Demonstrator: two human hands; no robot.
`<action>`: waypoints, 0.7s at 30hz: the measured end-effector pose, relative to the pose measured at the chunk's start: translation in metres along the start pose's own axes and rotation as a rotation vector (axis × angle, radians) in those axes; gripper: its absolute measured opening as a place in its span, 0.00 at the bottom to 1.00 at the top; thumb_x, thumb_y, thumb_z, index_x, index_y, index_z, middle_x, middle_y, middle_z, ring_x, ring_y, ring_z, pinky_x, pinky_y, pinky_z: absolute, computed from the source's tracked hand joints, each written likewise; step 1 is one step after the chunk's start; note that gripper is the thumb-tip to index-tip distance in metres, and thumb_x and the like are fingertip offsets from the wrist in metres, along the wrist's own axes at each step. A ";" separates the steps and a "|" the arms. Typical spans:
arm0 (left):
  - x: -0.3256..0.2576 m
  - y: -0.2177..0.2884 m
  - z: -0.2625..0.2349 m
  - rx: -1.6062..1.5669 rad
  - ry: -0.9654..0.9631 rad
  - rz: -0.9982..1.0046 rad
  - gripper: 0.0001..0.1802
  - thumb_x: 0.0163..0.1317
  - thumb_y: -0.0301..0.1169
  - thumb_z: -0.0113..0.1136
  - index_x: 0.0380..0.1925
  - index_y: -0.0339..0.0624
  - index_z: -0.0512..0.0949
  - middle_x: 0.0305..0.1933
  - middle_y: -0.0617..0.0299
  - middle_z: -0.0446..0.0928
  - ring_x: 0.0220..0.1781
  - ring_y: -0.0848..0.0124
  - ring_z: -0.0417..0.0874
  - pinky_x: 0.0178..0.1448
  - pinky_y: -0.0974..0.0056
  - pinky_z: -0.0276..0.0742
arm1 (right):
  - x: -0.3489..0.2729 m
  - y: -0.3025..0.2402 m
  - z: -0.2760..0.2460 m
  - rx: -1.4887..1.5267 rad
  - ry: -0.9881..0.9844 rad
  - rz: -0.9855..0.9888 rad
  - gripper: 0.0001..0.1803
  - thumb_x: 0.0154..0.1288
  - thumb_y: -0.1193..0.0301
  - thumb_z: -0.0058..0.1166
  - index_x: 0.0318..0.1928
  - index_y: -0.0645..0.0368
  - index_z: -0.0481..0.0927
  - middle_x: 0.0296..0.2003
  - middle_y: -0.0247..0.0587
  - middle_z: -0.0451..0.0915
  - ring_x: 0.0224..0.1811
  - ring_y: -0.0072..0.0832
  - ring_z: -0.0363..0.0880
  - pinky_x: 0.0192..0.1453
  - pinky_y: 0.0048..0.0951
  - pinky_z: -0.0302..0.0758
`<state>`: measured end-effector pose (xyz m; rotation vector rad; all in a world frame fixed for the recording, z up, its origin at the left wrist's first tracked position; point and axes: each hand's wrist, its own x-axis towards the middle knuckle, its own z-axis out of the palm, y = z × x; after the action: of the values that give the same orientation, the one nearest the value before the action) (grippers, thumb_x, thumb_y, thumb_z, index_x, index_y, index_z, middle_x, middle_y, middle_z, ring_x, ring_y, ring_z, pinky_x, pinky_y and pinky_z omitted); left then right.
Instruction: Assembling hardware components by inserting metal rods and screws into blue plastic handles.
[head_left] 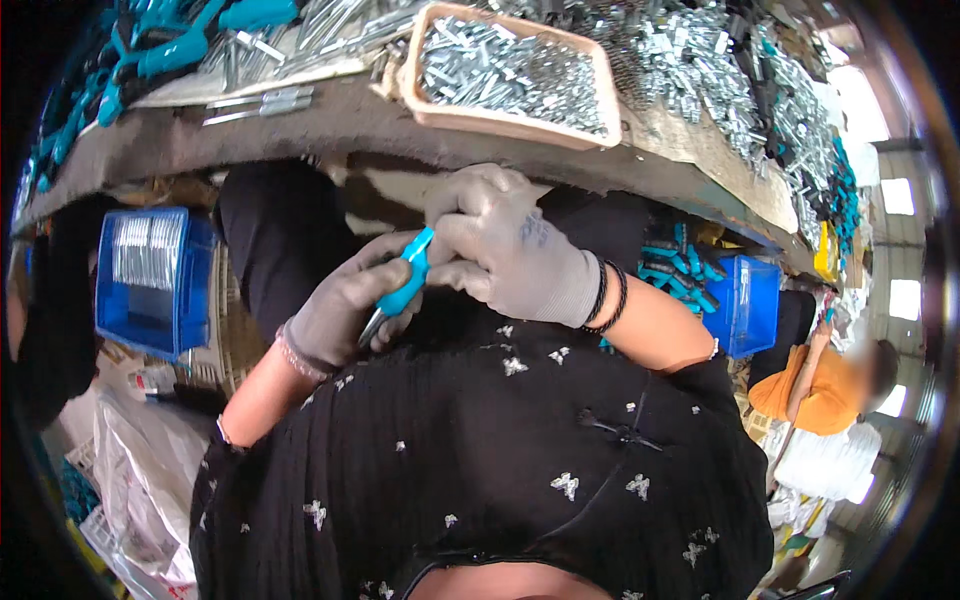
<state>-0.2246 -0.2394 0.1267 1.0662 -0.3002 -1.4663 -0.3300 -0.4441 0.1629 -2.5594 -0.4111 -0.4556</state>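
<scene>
hands (342, 302) (505, 245) on teal tool (405, 285), left gripping, right at upper end

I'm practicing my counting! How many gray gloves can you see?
2: one gray glove on the left hand, around a teal handle; another on the right hand, near its upper end. More could be hidden.

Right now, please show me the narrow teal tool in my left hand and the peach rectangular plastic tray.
Narrow teal tool (405, 293): head view, middle of body.
Peach rectangular plastic tray (510, 122): head view, near rim.
</scene>
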 end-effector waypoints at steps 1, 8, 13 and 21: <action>-0.002 0.000 0.000 0.002 -0.012 0.019 0.27 0.69 0.42 0.57 0.64 0.41 0.70 0.28 0.65 0.75 0.20 0.79 0.72 0.22 0.74 0.66 | -0.003 0.003 0.001 -0.023 0.009 0.004 0.15 0.48 0.66 0.71 0.36 0.55 0.80 0.41 0.35 0.78 0.47 0.42 0.77 0.54 0.41 0.72; 0.000 -0.003 0.001 0.142 0.040 0.030 0.23 0.66 0.40 0.60 0.58 0.43 0.72 0.30 0.65 0.77 0.24 0.79 0.74 0.26 0.73 0.68 | -0.013 0.013 0.011 0.692 -0.144 0.452 0.21 0.52 0.63 0.74 0.43 0.57 0.80 0.39 0.37 0.78 0.43 0.28 0.77 0.50 0.31 0.74; 0.003 -0.008 0.004 0.062 0.011 0.001 0.20 0.68 0.35 0.59 0.58 0.45 0.71 0.27 0.65 0.75 0.20 0.78 0.71 0.23 0.71 0.66 | -0.014 0.014 0.008 0.719 -0.182 0.498 0.19 0.53 0.64 0.74 0.42 0.56 0.81 0.39 0.36 0.78 0.43 0.27 0.77 0.49 0.30 0.74; 0.008 -0.006 0.002 0.031 -0.012 -0.028 0.21 0.67 0.34 0.59 0.58 0.45 0.71 0.27 0.65 0.75 0.19 0.78 0.71 0.22 0.71 0.66 | -0.016 0.014 0.006 0.670 -0.183 0.548 0.19 0.54 0.64 0.73 0.42 0.56 0.81 0.39 0.37 0.78 0.43 0.28 0.77 0.48 0.30 0.74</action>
<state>-0.2288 -0.2456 0.1196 1.0906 -0.3187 -1.4984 -0.3383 -0.4554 0.1459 -1.9379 0.0849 0.1124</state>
